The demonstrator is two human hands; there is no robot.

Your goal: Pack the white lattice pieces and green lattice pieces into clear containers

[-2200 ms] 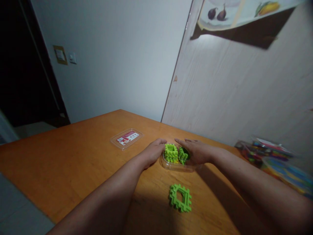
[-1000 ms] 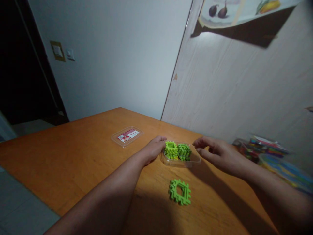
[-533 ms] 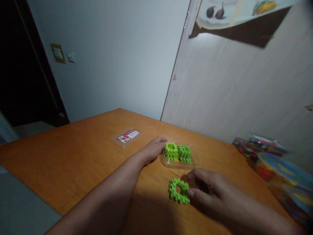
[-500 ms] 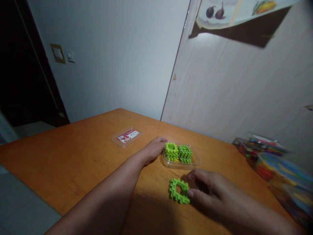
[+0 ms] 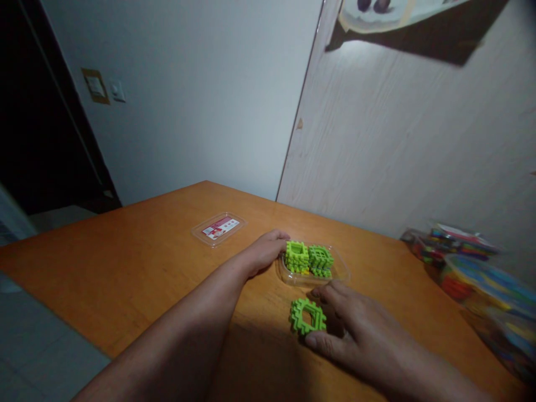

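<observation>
A green toothed square frame piece (image 5: 307, 317) lies flat on the orange table (image 5: 125, 268). My right hand (image 5: 347, 329) curls round its right side, thumb and fingers pinching its edge. Behind it stands a clear plastic tray (image 5: 341, 272) holding two stacks of green toothed pieces (image 5: 309, 258). My left hand (image 5: 263, 251) rests against the tray's left side, fingers curved along its rim.
A clear plastic lid with a red and white label (image 5: 218, 228) lies further back on the left. Bags of coloured pieces (image 5: 473, 268) are piled at the right edge. The table's left edge drops to a tiled floor (image 5: 37, 357). A pale wooden wall panel (image 5: 397, 145) stands behind.
My right hand left the tray, came down to the loose green frame piece and has closed round its edge. My left hand stayed at the tray.
</observation>
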